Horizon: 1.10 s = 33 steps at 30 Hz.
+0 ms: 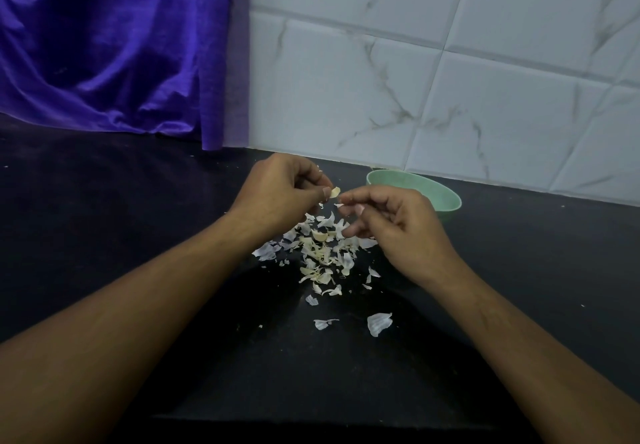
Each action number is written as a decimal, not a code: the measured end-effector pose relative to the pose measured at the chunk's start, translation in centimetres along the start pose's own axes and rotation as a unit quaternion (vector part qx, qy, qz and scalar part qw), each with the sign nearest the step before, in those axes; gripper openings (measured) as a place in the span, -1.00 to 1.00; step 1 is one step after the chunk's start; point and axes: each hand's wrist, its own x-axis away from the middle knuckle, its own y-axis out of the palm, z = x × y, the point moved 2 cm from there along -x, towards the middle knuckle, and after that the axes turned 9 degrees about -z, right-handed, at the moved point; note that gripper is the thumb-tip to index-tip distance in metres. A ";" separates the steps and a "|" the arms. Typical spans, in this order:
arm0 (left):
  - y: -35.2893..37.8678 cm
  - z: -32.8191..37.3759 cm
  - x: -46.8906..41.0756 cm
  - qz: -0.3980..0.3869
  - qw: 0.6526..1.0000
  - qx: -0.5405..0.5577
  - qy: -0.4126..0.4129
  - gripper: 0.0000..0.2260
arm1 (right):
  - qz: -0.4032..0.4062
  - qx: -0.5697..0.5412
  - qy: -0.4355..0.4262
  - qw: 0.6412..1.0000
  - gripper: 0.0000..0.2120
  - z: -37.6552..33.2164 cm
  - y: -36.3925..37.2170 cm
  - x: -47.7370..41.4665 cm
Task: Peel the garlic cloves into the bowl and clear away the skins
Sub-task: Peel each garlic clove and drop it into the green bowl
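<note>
Two bare forearms reach in from 7 and 5 o'clock over the dark counter and meet above its middle. Between them, nearer the viewer, two loose flakes of skin lie apart from the rest. Beyond those is the main heap of garlic skins, spread on the counter right under the hands. The left hand, at 11 o'clock from the heap, has its fingers curled in and pinches a small pale garlic clove between thumb and fingertip, held in the air. The right hand, at 2 o'clock from the heap, has its fingers curled, with forefinger and thumb drawn together just beside the clove. A white scrap shows at their tips, but I cannot tell if it is gripped. The green bowl stands on the counter at 2 o'clock behind the right hand, partly hidden by it, close to the marbled tile wall. A purple curtain hangs at 10 o'clock.
</note>
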 end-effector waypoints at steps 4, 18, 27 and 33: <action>0.1 0.1 0.0 -0.010 1.000 0.010 0.002 -0.96 | 0.047 0.013 -0.018 0.999 -0.86 0.0 -0.3 0.1; 0.5 0.9 0.4 -0.117 0.977 0.181 -0.001 -0.85 | 0.073 -0.209 0.051 0.974 -0.93 0.0 -0.2 -0.1; 0.0 0.2 0.4 -0.036 0.998 -0.046 0.016 -0.79 | 0.089 -0.221 0.043 0.970 -0.88 -0.3 -0.4 -0.1; 0.3 0.4 0.2 -0.047 0.996 -0.060 0.041 -0.83 | 0.073 -0.212 0.043 0.974 -0.78 0.0 -0.2 -0.2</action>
